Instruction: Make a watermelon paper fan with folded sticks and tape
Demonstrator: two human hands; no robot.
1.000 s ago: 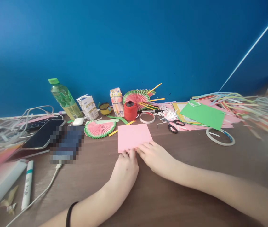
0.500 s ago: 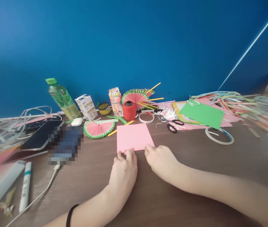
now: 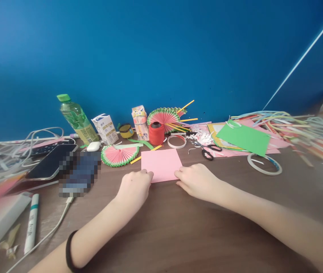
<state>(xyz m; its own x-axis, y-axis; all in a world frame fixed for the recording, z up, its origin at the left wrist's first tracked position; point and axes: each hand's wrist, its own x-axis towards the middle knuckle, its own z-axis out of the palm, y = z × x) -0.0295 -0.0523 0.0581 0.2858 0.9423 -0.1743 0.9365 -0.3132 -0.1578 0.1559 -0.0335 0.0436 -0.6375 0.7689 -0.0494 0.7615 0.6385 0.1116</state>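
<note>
Left of the pink sheet (image 3: pixel 163 165), well apart and toward the near side: white marker (image 3: pixel 32 223). Green-capped bottle (image 3: pixel 78 123), tilted, and a white carton (image 3: pixel 105 129) lie farther back on the same side. Nearer the sheet, just off its far-left side, a pleated fan (image 3: pixel 120 156), pink with green rim, spread in a half-round.

Left hand (image 3: pixel 135 185): at the sheet's near-left corner, fingers curled in, thumb against them, apparently pinching that corner. Fingertips hidden.

Pink sheet: on the table, between the two hands. Progress (judgement): early. No pleat shows across its face, whereas the fan to its left and a second fan (image 3: pixel 163 115) beyond its far edge are fully pleated. Whether a first narrow crease runs along the near edge, cannot tell; how much folding is left, not readable. Appearance: plain, pale, four-sided, matt, lying about flat; near corners partly covered by the hands.

Beyond the sheet's far edge: red thread spool (image 3: pixel 156 135), upright.

Right hand (image 3: pixel 198 182): at the sheet's near-right corner, index and thumb closing on the edge, seemingly a light pinch; underside contact not visible.

Right of the sheet, toward its far side: scissors (image 3: pixel 209 146). Farther right, green sheet (image 3: pixel 243 137), atop other papers.
</note>
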